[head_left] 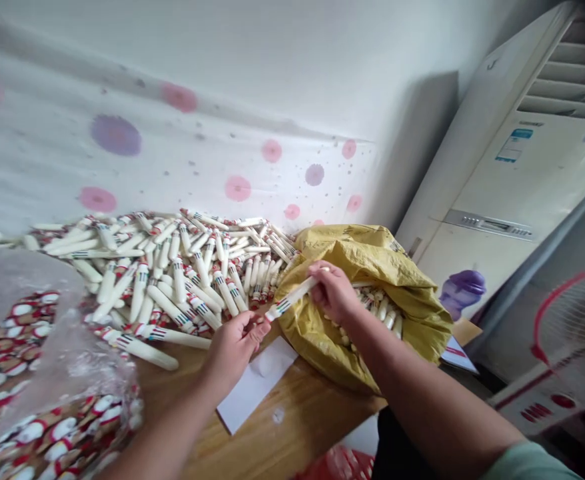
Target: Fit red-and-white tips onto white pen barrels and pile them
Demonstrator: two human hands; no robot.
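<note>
A cream multicolour pen (pixel 292 299) with dark and coloured slider marks is held between my two hands. My left hand (pixel 237 343) pinches its red-and-white end, which the fingers partly hide. At the opposite end, my right hand (pixel 335 293) has its fingers closed around the cream barrel, over the mouth of a yellow woven sack (pixel 317 347). More cream barrels (pixel 385 313) lie inside that sack. Left of my hands spreads a large pile of similar pens (pixel 172 267), many with red-and-white tops.
A clear plastic bag (pixel 80 333) of small red, white and brown figures (pixel 22 327) stands at left. White paper (pixel 252 393) lies on the wooden table (pixel 292 433). An air conditioner (pixel 492 187) and a fan (pixel 572 327) stand at right.
</note>
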